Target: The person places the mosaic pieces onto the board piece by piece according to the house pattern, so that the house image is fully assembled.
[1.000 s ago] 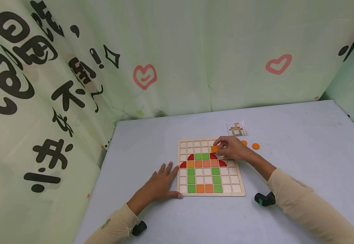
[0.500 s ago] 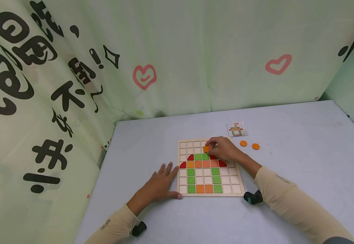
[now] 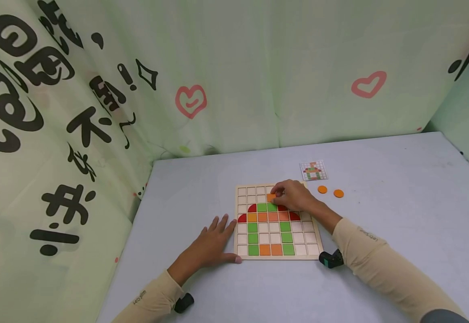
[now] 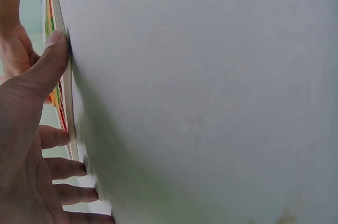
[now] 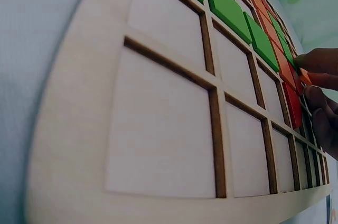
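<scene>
A wooden grid board (image 3: pixel 300 249) lies on the table with green, orange and red tiles set in its squares. My right hand (image 3: pixel 292 196) pinches an orange square tile (image 3: pixel 271 197) over a cell in the row above the two green top tiles (image 3: pixel 266 207). In the right wrist view that orange tile (image 5: pixel 305 77) shows between thumb and fingertips; whether it is fully seated cannot be seen. My left hand (image 3: pixel 212 246), fingers spread, rests at the board's left edge. In the left wrist view the thumb of the left hand (image 4: pixel 24 129) touches the board's side (image 4: pixel 67 97).
Two orange round pieces (image 3: pixel 338 193) lie right of the board, near my right forearm. Behind the board is a small printed card (image 3: pixel 313 170) with a coloured grid picture. A pale green curtain (image 3: pixel 234 67) hangs behind the table (image 3: pixel 400 193).
My right hand has moved left across the board with the orange square tile, from above the right red piece to above the right green top tile. The left hand stays in place.
</scene>
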Demonstrator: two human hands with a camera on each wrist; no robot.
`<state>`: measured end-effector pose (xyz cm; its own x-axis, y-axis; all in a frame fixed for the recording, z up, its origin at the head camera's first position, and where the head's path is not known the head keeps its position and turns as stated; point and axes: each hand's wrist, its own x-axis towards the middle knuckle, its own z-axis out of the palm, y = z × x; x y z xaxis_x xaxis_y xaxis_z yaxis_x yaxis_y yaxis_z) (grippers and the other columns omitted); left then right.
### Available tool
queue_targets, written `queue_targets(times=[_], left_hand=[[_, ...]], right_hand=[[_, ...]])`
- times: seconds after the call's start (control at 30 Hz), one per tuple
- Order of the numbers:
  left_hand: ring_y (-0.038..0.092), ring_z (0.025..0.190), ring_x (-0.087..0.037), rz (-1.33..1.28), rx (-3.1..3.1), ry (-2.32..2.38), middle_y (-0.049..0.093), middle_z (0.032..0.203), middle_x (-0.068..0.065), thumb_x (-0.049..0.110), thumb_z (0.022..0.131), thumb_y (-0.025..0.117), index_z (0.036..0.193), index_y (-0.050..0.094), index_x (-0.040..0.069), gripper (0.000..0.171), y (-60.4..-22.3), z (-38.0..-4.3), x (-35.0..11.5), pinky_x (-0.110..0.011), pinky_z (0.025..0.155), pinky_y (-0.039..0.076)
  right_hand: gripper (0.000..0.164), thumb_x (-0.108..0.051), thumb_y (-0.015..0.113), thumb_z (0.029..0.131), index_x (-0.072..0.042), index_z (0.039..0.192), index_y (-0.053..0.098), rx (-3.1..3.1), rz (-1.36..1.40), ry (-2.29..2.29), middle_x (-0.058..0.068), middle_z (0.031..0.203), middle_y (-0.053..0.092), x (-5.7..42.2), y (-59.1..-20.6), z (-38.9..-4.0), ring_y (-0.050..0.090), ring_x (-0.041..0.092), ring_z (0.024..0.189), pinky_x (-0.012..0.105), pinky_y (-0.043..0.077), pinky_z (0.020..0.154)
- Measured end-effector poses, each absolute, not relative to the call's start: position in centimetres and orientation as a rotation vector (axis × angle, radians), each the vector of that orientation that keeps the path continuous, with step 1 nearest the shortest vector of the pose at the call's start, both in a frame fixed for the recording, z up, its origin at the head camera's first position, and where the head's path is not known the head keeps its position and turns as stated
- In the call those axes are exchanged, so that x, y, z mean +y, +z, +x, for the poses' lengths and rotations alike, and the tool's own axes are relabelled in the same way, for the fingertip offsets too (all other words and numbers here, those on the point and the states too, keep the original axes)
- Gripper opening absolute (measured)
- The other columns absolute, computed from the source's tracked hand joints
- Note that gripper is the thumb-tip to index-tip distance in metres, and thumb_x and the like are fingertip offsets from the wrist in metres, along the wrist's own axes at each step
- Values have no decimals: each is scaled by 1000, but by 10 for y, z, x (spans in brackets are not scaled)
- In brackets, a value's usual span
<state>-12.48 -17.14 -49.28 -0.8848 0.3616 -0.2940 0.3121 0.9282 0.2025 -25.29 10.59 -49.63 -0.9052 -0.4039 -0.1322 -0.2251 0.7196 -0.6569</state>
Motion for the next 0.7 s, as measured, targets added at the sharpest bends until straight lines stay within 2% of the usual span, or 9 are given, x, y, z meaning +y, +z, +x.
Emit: queue_targets(times=[0.17,0.47,0.7], left_hand=[[25,150,-45,502,2761,205,26,165,-16,68,76,75,159,29,17,108,-492,-124,-171,-67,108,37],[25,150,-45,503,2760,205,26,165,-15,67,76,75,159,29,17,107,-492,-124,-171,-67,108,37],[25,151,-45,499,2756,195,25,166,-15,68,76,74,160,28,18,108,-493,-125,-171,-67,108,36]], right_hand=[[28,-23,75,89,-8,113,73,2666,-496,-953,6,99,71,105,-495,-252,63,20,89,36,49,77],[35,-26,76,88,-10,118,70,2667,-490,-963,4,97,69,108,-493,-252,59,18,80,30,45,68],[35,-26,75,90,-10,120,69,2630,-562,-1022,1,99,68,123,-487,-251,57,18,84,31,44,72]])
